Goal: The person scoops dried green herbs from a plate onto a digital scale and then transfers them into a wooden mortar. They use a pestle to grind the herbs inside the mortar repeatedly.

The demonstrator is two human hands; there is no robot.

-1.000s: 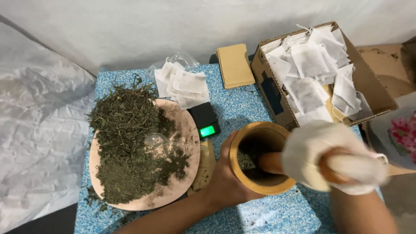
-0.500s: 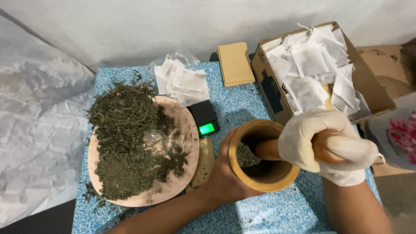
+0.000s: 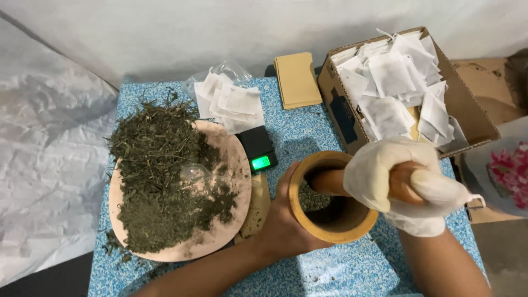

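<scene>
A: Obs., left to right. Crumpled white sheeting (image 3: 49, 165) hangs off the left edge of the blue speckled worktop (image 3: 308, 132). On the worktop, a round pinkish tray (image 3: 234, 181) heaped with dried green herb (image 3: 157, 176); loose bits spill over its near-left rim.

B: Behind the tray?

A: A pile of empty white filter bags (image 3: 228, 102), then a small black scale with a lit green display (image 3: 258, 149), just beside the tray's right rim. A tan paper pad (image 3: 297, 80) lies further back.

B: Hands?

A: Left hand (image 3: 286, 220), bare, fingers curled around the near-left wall of the wooden mortar (image 3: 352, 228), clamped on it. Right hand (image 3: 401, 184), in a white glove, fingers closed tight around the wooden pestle (image 3: 330, 181), whose tip sits inside the bowl on crushed herb.

B: Handling judgement?

A: Mortar looks thick-walled, stiff, fairly heavy; smooth outside, so a wrap-around grip low on the wall suits it. Pestle is rigid; hold at the upper shaft. Herb is light, brittle, scatters easily.

B: Room?

A: Tight. Mortar stands near the worktop's front-right; the cardboard box of filled bags (image 3: 335, 104) is close behind it, the scale to its left. Free worktop shows only in front. A floral-patterned item (image 3: 509, 170) sits at the right edge, off the worktop.
</scene>
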